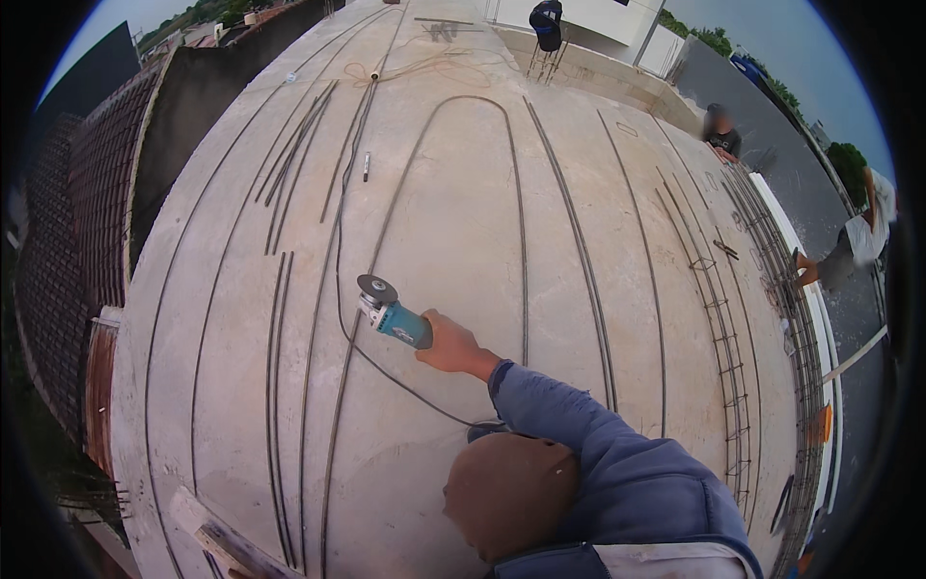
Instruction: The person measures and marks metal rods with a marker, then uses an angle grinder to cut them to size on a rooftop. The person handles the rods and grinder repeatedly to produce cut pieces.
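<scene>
My right hand (453, 344) is wrapped around the rear of a teal angle grinder (403, 324), my blue-sleeved arm reaching out from the lower right. A dark cutting disc (377, 289) sits at the grinder's far end, over or close to one leg of a long bent steel rebar (394, 207); whether it touches cannot be told. The grinder's black cord (410, 388) runs across the concrete, near my foot. My bent knee (511, 492), in brown, fills the lower middle. My left hand does not show.
Several straight rebars (280, 405) lie lengthwise on the concrete slab (453, 232). A marker (367, 167) rests left of the bent bar. Tied rebar cages (728, 357) line the right, where one person (721, 135) crouches and another (863, 232) stands by the edge. A wooden board (236, 550) lies lower left.
</scene>
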`<state>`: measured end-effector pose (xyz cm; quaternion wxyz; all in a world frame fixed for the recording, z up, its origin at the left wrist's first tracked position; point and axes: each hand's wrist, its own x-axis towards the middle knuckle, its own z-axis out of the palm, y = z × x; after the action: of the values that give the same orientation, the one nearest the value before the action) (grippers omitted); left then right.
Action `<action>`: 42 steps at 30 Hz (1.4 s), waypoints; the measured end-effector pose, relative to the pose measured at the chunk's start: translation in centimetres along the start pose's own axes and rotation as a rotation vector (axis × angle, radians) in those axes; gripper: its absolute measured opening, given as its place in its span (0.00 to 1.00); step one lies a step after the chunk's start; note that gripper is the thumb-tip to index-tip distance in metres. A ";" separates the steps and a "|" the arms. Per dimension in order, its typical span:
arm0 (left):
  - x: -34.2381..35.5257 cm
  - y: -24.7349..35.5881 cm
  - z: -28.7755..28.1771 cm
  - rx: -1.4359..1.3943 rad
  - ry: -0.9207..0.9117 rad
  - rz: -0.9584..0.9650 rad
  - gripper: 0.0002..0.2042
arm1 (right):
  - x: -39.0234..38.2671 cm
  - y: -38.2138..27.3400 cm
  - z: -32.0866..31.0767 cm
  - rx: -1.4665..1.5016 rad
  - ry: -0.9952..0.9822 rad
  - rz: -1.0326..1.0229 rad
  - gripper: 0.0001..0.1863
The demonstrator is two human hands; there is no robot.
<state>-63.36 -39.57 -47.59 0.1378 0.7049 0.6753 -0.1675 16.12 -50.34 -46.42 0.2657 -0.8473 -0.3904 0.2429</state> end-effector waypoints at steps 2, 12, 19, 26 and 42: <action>4.1 -2.1 -3.3 0.294 0.404 0.346 0.56 | 4.0 2.2 -0.8 -0.009 0.083 0.000 0.40; 11.8 32.9 -21.5 0.320 0.176 0.363 0.42 | 21.4 12.7 -7.0 -0.326 0.385 -0.102 0.40; 13.9 46.8 -29.1 0.328 0.186 0.559 0.40 | 28.4 13.8 -7.7 -0.359 0.350 -0.210 0.40; 16.6 49.5 -32.2 0.347 0.236 0.628 0.39 | 29.5 13.7 -7.6 -0.339 0.311 -0.230 0.42; 36.4 47.4 -16.1 0.255 0.050 0.403 0.38 | 20.1 18.6 -15.2 -0.264 0.297 -0.045 0.30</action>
<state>-14.08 -2.16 -49.89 0.0614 0.8410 0.4978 -0.2029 47.03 -48.75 -51.20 0.2123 -0.8924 -0.3943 0.0560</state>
